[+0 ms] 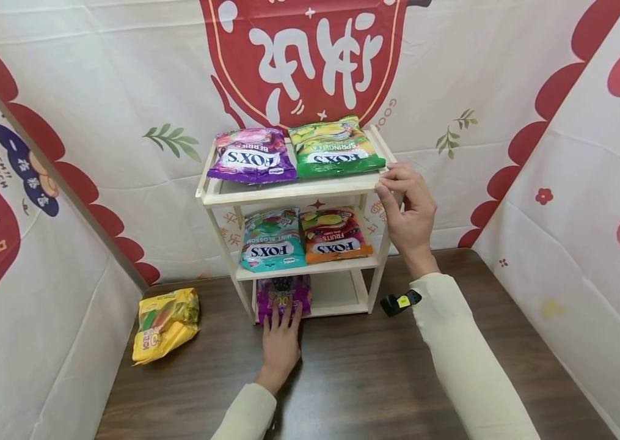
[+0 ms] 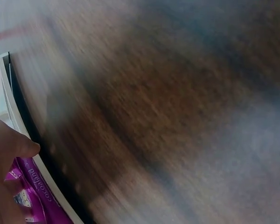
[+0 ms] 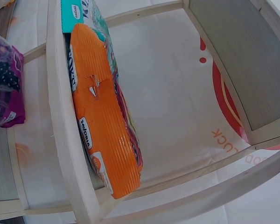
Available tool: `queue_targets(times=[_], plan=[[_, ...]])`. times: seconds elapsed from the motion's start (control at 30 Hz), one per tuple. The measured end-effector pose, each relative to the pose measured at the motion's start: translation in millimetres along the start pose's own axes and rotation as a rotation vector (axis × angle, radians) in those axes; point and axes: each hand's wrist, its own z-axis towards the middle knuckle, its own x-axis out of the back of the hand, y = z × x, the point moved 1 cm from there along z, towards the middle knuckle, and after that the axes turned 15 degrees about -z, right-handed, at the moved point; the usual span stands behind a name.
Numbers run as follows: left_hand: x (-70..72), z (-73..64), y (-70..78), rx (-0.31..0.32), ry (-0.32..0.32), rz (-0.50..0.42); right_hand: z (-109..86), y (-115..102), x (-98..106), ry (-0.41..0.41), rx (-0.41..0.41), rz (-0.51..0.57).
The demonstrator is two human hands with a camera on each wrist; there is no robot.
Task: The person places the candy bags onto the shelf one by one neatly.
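A three-tier pale wooden shelf rack (image 1: 310,194) stands on the table. My left hand (image 1: 281,347) reaches to the bottom tier, its extended fingers resting on the front of a purple candy bag (image 1: 303,294). In the left wrist view the thumb (image 2: 28,147) lies at the wooden edge beside that purple bag (image 2: 43,198). At the top tier's right front corner, my right hand (image 1: 413,211) grips the rack's rail between thumb and fingers. The right wrist view looks onto the middle tier, where an orange candy bag (image 3: 105,135) lies; the right hand is out of that view.
Purple (image 1: 255,156) and green (image 1: 337,145) candy bags lie on the top tier. The middle tier bears a teal bag (image 1: 272,239) beside the orange one. A yellow bag (image 1: 168,324) lies left on the brown table (image 1: 364,379). Printed cloth walls (image 1: 123,67) enclose the back and sides.
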Motion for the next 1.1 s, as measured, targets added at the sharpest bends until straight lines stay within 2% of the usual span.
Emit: queue_targets(times=[0.17,0.57,0.97,1.1], plan=[[-0.3,4.0,-4.2,-0.009,0.026,-0.007,0.2,0,-1,0.007,0.006,0.008],[5.9,6.6,-11.1,-0.007,0.036,-0.027,-0.2,0,-2,0.005,0.020,0.017],[1.4,10.2,-15.1,0.040,-0.018,-0.036,0.3,0,-1,-0.005,0.016,0.001],[1.9,8.5,-11.7,0.026,-0.023,-0.032,-0.1,1,0,-0.002,0.009,-0.006]])
